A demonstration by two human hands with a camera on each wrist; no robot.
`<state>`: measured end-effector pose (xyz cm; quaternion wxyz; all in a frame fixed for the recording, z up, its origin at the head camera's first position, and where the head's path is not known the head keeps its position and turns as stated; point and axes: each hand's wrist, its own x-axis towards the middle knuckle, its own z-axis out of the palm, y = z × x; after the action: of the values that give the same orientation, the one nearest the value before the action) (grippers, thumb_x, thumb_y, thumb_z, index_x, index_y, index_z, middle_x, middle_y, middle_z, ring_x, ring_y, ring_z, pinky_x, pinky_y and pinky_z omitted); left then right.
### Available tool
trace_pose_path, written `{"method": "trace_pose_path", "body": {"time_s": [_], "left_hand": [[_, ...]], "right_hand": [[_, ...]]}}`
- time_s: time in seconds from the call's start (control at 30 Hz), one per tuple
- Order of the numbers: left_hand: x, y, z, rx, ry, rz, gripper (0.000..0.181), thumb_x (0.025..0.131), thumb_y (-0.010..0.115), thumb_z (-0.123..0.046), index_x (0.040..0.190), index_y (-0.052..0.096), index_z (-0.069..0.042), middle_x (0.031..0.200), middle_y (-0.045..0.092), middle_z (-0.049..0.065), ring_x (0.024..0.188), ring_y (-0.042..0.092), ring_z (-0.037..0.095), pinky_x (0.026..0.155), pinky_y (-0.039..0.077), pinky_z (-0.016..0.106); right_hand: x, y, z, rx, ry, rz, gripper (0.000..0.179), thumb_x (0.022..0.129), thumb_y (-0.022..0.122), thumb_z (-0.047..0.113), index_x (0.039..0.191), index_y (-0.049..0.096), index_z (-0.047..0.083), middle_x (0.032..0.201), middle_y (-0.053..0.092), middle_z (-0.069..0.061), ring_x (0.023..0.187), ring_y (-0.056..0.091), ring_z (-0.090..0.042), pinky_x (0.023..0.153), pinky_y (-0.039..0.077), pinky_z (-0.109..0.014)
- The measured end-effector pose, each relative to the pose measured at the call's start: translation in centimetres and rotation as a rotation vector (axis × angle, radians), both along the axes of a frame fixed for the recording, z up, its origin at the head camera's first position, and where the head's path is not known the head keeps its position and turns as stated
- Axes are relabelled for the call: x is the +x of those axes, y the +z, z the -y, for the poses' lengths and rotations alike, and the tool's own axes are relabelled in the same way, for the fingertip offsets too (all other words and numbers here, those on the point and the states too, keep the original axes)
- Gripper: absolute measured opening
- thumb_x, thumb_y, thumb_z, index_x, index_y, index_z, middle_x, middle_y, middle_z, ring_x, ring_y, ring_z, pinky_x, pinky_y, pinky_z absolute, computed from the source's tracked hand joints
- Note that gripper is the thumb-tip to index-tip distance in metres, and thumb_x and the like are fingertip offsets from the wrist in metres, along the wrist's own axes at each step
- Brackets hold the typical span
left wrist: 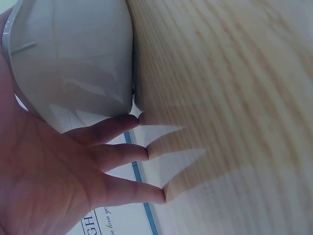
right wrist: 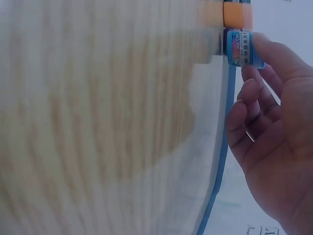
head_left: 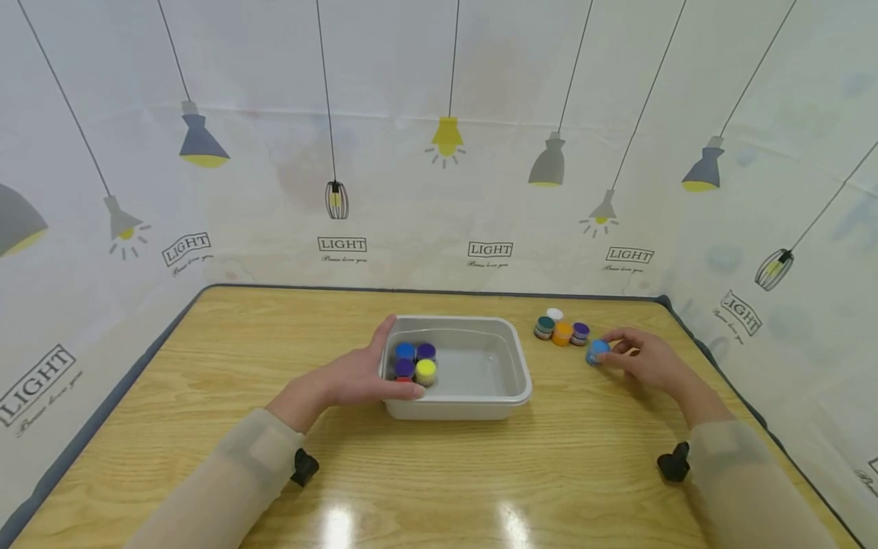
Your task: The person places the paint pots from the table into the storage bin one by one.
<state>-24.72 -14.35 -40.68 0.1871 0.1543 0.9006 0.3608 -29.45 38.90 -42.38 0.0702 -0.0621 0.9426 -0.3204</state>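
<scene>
My left hand [head_left: 357, 376] holds the left end of a light grey plastic tub [head_left: 473, 410], thumb over the near rim and index finger by the far corner. Its other fingers reach down beside the tub wall [left wrist: 78, 54] in the left wrist view. Blue, purple, yellow [head_left: 426, 372] and red jars stand in the tub's left part, the red one mostly hidden by my thumb. Right of the tub, my right hand [head_left: 648, 362] pinches a small light-blue paint jar [head_left: 598, 351] between thumb and fingers; its printed label shows in the right wrist view.
Close to the pinched jar stand a purple jar [head_left: 579, 333], an orange jar [head_left: 562, 333], a dark green jar [head_left: 544, 328] and a white-lidded jar [head_left: 554, 314]. Lamp-printed cloth [head_left: 411, 191] walls the wooden table [head_left: 439, 473] at the back and sides.
</scene>
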Motion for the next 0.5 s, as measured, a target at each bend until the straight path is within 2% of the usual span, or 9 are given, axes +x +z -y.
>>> {"method": "trace_pose_path", "body": {"time_s": [0.23, 0.5], "left_hand": [[0.0, 0.0, -0.1, -0.010, 0.003, -0.012, 0.141, 0.084, 0.081, -0.076, 0.176, -0.016, -0.028, 0.172, 0.039, 0.030, 0.152, 0.051, 0.045, 0.127, 0.038, 0.063], [0.0, 0.1, -0.1, 0.003, 0.000, -0.009, 0.142, 0.084, 0.081, -0.075, 0.176, -0.015, -0.027, 0.173, 0.038, 0.028, 0.153, 0.050, 0.045, 0.127, 0.037, 0.064]], "right_hand": [[1.4, 1.3, 1.5, -0.031, 0.059, -0.058, 0.050, 0.105, 0.075, 0.045, 0.142, 0.065, 0.013, 0.117, 0.069, -0.011, 0.081, 0.061, -0.019, 0.068, 0.055, -0.031], [2.7, 3.2, 4.8, -0.110, 0.108, -0.126, 0.041, 0.104, 0.078, 0.040, 0.134, 0.068, 0.013, 0.107, 0.068, -0.009, 0.070, 0.054, -0.014, 0.062, 0.049, -0.029]]}}
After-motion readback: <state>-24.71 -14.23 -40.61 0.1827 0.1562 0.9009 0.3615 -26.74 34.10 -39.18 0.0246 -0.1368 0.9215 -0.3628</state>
